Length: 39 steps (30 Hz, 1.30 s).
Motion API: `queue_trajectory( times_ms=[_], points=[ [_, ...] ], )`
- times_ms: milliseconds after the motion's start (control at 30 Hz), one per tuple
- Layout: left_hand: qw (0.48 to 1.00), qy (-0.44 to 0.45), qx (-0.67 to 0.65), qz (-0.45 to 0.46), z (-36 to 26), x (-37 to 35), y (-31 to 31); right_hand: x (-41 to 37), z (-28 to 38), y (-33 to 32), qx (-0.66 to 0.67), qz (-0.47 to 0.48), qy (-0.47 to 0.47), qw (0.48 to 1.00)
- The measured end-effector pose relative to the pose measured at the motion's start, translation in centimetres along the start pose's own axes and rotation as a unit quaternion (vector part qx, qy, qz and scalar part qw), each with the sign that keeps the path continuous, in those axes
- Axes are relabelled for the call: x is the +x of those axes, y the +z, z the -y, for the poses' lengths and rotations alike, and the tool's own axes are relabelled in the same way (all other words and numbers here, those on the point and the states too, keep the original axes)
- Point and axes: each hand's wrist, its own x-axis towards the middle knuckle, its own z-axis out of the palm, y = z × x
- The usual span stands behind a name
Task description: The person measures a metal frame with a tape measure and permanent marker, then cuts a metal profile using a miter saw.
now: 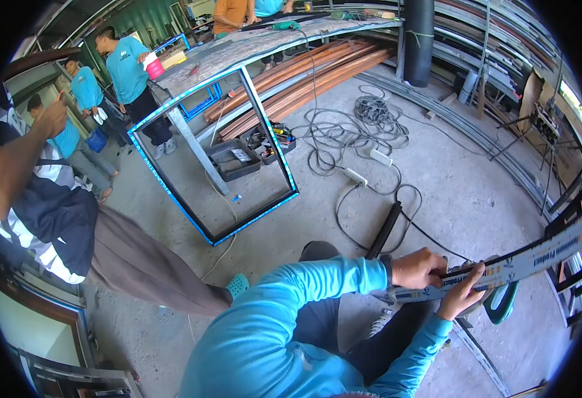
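A long profile [536, 257] covered in pale printed film runs from the lower middle to the right edge. My left hand [418, 267], with a dark band at the wrist, is closed on its upper edge near the left end. Just right of it, my right hand [461, 292] grips the same profile from below, one finger raised along its face. A green curved handle [501, 303] shows under the profile. Below my hands lies a narrow metal strip [482, 358] on the floor.
A blue-edged frame [254, 213] stands ahead-left, near black tool trays [233, 159]. Tangled cables [376, 119] and a black bar [384, 230] lie on the floor. A person in brown trousers [151, 262] is close at left; other people stand around the workbench [238, 50].
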Motion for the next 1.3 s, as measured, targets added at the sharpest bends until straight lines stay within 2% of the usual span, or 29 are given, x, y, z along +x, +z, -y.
queue_trajectory(
  times_ms=[33, 67, 100, 167, 233, 267, 333, 367, 400, 433, 500, 533, 667, 733, 800, 867, 1000, 1067, 1133, 1167, 1233, 1300],
  points=[
    [0.997, -0.033, -0.05, 0.045, -0.5, 0.0, -0.2, 0.0, 1.2, -0.4, 0.015, 0.018, 0.009, 1.0],
    [0.995, -0.02, -0.091, 0.03, -0.3, 0.1, 0.0, 0.1, 2.3, -0.8, 0.027, 0.043, 0.039, 0.998],
    [0.996, -0.001, -0.09, 0.025, 0.0, 0.2, 0.2, 0.0, 3.4, -0.8, 0.116, 0.082, 0.065, 0.988],
    [0.994, 0.03, -0.105, 0.023, -0.5, 0.2, 0.5, -1.4, 4.5, -1.4, 0.3, 0.174, 0.08, 0.935],
    [0.994, 0.071, -0.086, -0.005, -0.6, 0.5, 1.3, -2.0, -2.0, -4.4, 0.181, 0.166, 0.072, 0.967],
    [0.995, 0.052, -0.082, 0.006, -0.1, 0.5, 2.1, -2.2, -4.3, -5.6, 0.112, 0.145, 0.058, 0.981],
    [0.997, 0.003, -0.063, 0.047, -0.4, 0.4, 2.8, -1.6, -4.5, -6.8, -0.092, 0.108, -0.036, 0.989],
    [0.991, -0.006, -0.12, 0.05, 0.0, 0.3, 3.5, -1.4, -4.3, -7.4, -0.191, 0.094, -0.076, 0.974],
    [0.993, -0.015, -0.1, 0.059, -0.5, 0.2, 3.8, -1.4, -3.3, -7.7, -0.249, 0.092, -0.103, 0.959],
    [0.996, -0.01, -0.067, 0.055, -1.2, 0.8, 3.2, -0.9, -0.3, -5.4, -0.066, 0.065, 0.064, 0.994],
    [0.997, -0.029, -0.032, 0.069, -1.7, 0.6, 2.7, -1.6, 2.4, -3.8, -0.028, 0.106, 0.019, 0.994],
    [0.998, 0.0, -0.032, 0.054, -1.6, 0.6, 2.8, -1.6, 2.1, -3.7, -0.023, 0.117, 0.003, 0.993],
    [0.999, 0.001, -0.003, 0.043, -0.5, -0.2, 3.3, -1.5, 1.9, -3.7, -0.005, 0.084, 0.031, 0.996],
    [0.999, 0.016, 0.024, 0.046, -0.9, 0.1, 3.1, -1.5, 1.8, -3.1, -0.033, 0.074, -0.015, 0.997],
    [0.996, 0.078, 0.052, -0.014, -0.5, 0.7, 3.9, -1.4, 0.8, -2.8, -0.064, 0.03, -0.097, 0.993],
    [0.988, 0.116, 0.078, -0.059, -0.7, 1.3, 4.0, -1.0, 1.6, -2.2, -0.041, 0.026, -0.082, 0.995],
    [0.998, -0.025, -0.031, 0.043, -1.0, 1.4, 2.6, -0.1, 2.8, -2.1, -0.043, 0.041, -0.06, 0.996],
    [0.996, -0.033, -0.01, 0.081, 0.0, 0.5, 2.9, 0.9, 3.7, -3.1, -0.061, 0.055, -0.052, 0.995],
    [0.994, -0.032, -0.005, 0.102, 0.7, 0.1, 3.2, 1.6, 3.9, -3.4, -0.018, 0.043, -0.027, 0.999],
    [0.995, -0.028, 0.001, 0.1, 0.7, 0.0, 3.4, 1.5, 4.2, -3.5, -0.016, 0.032, -0.01, 0.999],
    [0.995, -0.014, 0.013, 0.093, 0.5, -0.1, 4.0, 1.5, 3.6, -3.8, -0.048, 0.043, -0.036, 0.997],
    [0.997, 0.041, 0.047, 0.047, 0.7, 0.0, 4.9, 1.5, 3.4, -4.1, -0.071, 0.034, -0.072, 0.994]
  ],
)
